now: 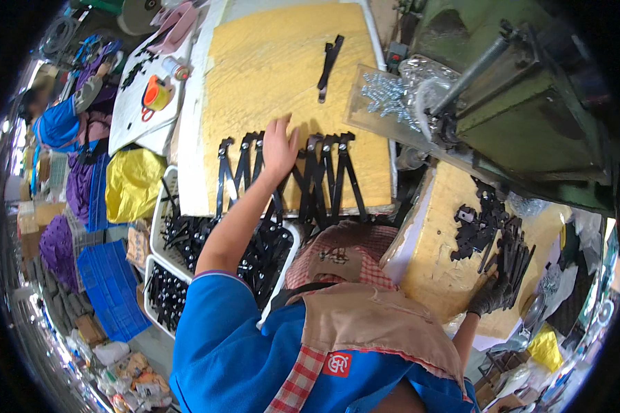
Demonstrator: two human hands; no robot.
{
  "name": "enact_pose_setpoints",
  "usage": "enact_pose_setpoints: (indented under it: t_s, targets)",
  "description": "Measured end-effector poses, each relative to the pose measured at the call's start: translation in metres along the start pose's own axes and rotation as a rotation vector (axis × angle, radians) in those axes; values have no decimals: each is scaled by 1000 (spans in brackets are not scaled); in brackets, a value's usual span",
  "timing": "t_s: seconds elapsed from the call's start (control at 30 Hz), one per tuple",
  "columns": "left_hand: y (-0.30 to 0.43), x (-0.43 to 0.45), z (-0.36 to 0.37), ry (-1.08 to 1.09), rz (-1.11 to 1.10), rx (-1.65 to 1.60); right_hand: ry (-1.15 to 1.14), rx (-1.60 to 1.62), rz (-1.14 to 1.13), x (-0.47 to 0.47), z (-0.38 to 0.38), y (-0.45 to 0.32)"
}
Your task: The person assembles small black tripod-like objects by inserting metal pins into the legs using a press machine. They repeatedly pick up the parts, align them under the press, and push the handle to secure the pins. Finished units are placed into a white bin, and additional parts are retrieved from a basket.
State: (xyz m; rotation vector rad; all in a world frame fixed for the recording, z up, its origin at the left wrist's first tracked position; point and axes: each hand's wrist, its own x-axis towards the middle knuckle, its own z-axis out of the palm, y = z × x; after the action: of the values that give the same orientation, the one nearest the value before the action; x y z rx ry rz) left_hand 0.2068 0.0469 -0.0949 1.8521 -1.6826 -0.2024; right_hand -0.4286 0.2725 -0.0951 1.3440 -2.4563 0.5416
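My left hand, bare, is over a yellow board with thumb and fingers apart, among a row of black metal strips joined in V-shaped pairs by bright rivets. It partly hides the middle of that row. My right hand, in a dark glove, rests on a bundle of loose black strips on the lower right board. Its fingertips blend with the strips, so a grip cannot be made out. A heap of small black plates lies beside the bundle. One more black piece lies farther up the yellow board.
White plastic baskets of black parts stand below the board. A tray with small silvery rivets adjoins a green machine at right. Orange-handled scissors, a tape roll and a spray can lie upper left. Another person is at far left.
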Motion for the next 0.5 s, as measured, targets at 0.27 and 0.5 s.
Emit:
enact_pose_setpoints:
  t_s: [0.27, 0.5]
  targets:
    - [4, 158, 114, -239, -317, 166, -34, 320, -179, 4, 3, 4]
    - [-27, 137, 69, -716, -135, 249, -39, 368, -263, 2, -41, -53]
